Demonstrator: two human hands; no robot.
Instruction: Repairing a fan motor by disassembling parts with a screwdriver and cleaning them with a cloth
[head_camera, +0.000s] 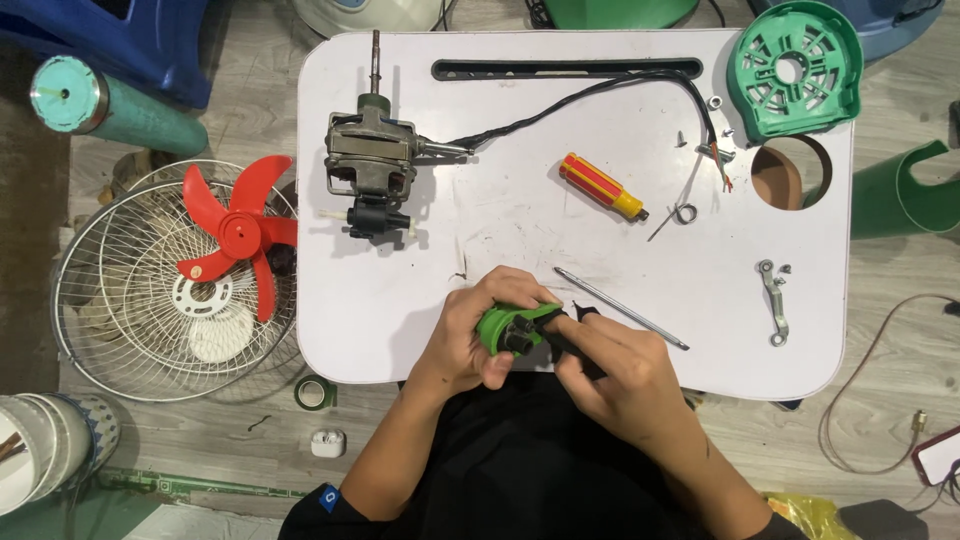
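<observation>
Over the near edge of the white lap table (560, 330), the left hand (478, 335) curls closed around a small green plastic fan part (508, 328) with black fittings, thumb beneath and fingers over its top. The right hand (622, 380) closes on a black piece (568, 335) pressed against that part. Just beside them lies a thin metal screwdriver shaft (622, 308); farther up sit a red-and-yellow screwdriver handle (602, 186), the fan motor (370, 160) with its black cable (580, 100), and a green motor cover (795, 70). A red fan blade (240, 232) rests in a wire grille (110, 300) on the floor.

Likely home repair spot: fan motor (370, 160), screwdriver (603, 186), floor-level table (560, 120).
</observation>
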